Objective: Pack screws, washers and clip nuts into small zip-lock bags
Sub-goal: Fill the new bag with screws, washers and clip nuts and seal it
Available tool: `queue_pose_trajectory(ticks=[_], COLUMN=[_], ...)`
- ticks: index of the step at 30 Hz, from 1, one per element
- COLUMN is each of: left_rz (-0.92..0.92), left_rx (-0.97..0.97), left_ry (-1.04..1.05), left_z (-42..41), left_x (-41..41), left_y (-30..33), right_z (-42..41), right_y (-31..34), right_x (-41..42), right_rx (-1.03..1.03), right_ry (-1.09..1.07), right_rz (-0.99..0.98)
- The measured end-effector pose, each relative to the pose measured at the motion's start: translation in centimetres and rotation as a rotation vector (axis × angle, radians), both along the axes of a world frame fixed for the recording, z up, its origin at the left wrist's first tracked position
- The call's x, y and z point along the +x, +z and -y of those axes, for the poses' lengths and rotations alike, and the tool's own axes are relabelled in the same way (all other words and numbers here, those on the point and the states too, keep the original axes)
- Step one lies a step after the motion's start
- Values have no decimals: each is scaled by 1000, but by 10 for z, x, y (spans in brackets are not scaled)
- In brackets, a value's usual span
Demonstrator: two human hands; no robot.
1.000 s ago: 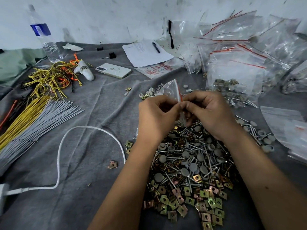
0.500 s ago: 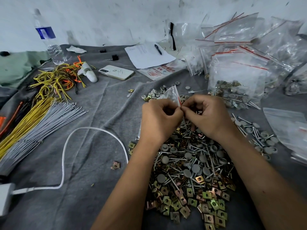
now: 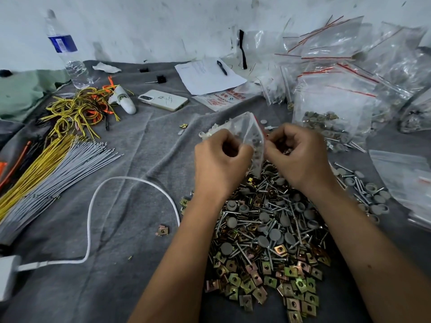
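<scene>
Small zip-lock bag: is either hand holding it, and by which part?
Both. The left hand and right hand pinch the small zip-lock bag at opposite side edges, above the hardware pile.

Small clear zip-lock bag (image 3: 250, 136) with red seal strip, held upright above the heap, pinched at its left edge by left hand (image 3: 219, 164) and at its right edge by right hand (image 3: 300, 157), contents blurred. Below, on grey cloth: mixed heap of silver screws (image 3: 268, 220), grey round washers (image 3: 264, 241) and brass-coloured square clip nuts (image 3: 268, 282), clip nuts massed along the near edge. To the right, further loose screws and washers, plus filled bags (image 3: 326, 113) standing behind.
</scene>
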State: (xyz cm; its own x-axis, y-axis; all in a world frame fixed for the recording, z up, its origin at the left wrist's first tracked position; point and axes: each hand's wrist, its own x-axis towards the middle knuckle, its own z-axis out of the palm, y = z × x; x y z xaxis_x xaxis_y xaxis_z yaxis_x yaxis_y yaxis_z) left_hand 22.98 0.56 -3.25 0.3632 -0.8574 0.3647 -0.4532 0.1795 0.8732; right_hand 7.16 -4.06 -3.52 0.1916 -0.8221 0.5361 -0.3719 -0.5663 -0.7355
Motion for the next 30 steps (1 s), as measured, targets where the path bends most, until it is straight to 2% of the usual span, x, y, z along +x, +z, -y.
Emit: queue_pose_trajectory(ticks=[3, 7, 10, 13, 16, 18, 22, 24, 25, 27, 30], left_rz=[-9, 31, 60, 66, 126, 162, 224, 317, 364, 468, 534], left_rx=[49, 4, -38, -130, -227, -298, -536, -599, -565, -349, 18], left_ry=[-75, -51, -13, 138, 248, 317, 504, 579, 586, 545, 364], left_z=[2, 4, 3, 1, -1, -3, -12, -15, -15, -12, -6], left_x=[-3, 1, 4, 11, 15, 15, 26, 29, 29, 25, 19], left_y=[-1, -4, -3, 3, 8, 11, 19, 19, 19, 18, 9], right_z=[-5, -5, -3, 5, 6, 4, 2, 4, 6, 11, 16], right_y=[0, 1, 2, 5, 4, 2, 2, 2, 1, -2, -4], right_x=[4, 3, 1, -7, -5, -1, -2, -8, -11, -17, -23], right_rx=[-4, 16, -13, -14, -52, -77, -49, -27, -12, 20, 20], right_ry=[139, 142, 4, -246, -347, -294, -26, 49, 66, 61, 69], right_rz=[1, -6, -4, 43, 22, -2, 0, -137, -260, -505, -614])
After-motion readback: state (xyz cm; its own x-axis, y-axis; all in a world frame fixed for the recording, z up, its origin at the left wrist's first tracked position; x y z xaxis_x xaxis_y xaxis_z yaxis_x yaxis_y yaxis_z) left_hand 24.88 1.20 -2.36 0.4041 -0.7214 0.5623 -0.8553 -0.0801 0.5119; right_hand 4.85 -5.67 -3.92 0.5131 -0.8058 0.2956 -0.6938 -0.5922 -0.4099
